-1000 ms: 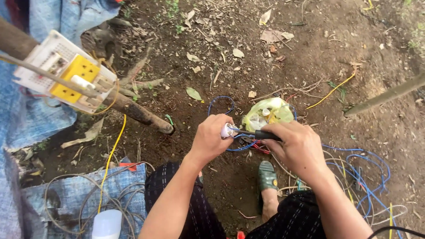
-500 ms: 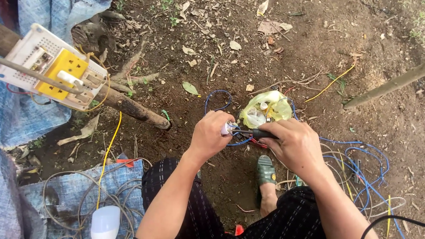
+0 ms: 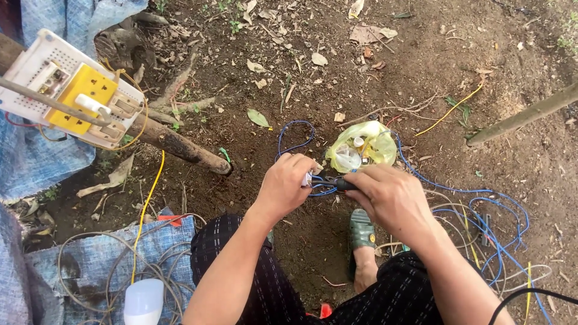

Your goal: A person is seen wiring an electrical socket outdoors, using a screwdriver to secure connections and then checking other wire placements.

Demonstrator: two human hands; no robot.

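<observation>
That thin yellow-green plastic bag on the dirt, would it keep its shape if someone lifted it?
Probably not. The thin yellow-green plastic bag looks crumpled and slack, so it would likely sag and fold when lifted. Small white pieces show inside, so it may hang bottom-heavy and could spill through its open top. It seems light, so a push would likely just drag it over the soil.

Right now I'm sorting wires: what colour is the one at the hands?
Blue wire, between left hand and right hand; head view.
</observation>
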